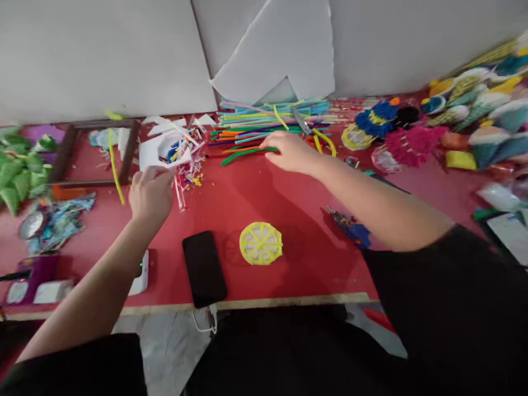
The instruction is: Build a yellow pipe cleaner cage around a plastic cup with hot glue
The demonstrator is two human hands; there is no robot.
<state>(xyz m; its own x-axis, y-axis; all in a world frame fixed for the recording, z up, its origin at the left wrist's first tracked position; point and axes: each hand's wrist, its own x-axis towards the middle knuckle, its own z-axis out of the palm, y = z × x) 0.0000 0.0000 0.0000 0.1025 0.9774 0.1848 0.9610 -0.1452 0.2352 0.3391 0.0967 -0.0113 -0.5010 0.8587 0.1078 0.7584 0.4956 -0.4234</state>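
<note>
My right hand (289,151) reaches to the far side of the red table, fingers closed around the end of a green pipe cleaner (243,155) at the front of a pile of coloured pipe cleaners (239,132). At the left, my left hand (152,192) hovers with curled fingers beside white and coloured scraps (192,146); whatever its fingertips may hold is hidden. A bent yellow pipe cleaner (114,165) lies just left of it. In front of me rests a round yellow lemon-slice piece (261,243) with spokes over a pale centre.
A black phone (205,268) with a white cable lies near the front edge. Pliers (350,225) sit under my right forearm, and scissors (302,122) rest on the pile. A wooden frame (94,183) stands left; colourful finished pieces (416,143) crowd the right.
</note>
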